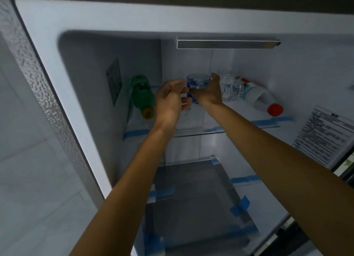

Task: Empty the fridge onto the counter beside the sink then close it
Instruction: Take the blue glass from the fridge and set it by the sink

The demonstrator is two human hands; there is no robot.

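Observation:
The fridge [115, 21] stands open in front of me, and both my arms reach onto its upper glass shelf [239, 128]. My right hand [207, 93] is wrapped around a clear blue cup [198, 81] at the shelf's middle. My left hand [169, 100] is just left of the cup with its fingers curled against the cup's lower part; whether it grips is unclear. A green bottle [142, 93] with a yellow cap lies on its side at the left. On the right lie a clear glass mug [229, 89] and a white bottle [258, 96] with a red cap.
The lower shelves [191, 198] hold nothing and carry strips of blue tape [240, 206]. A light bar [226, 43] hangs under the fridge ceiling. A printed label [325, 133] sticks to the right inner wall. A tiled wall [28, 159] lies left of the fridge.

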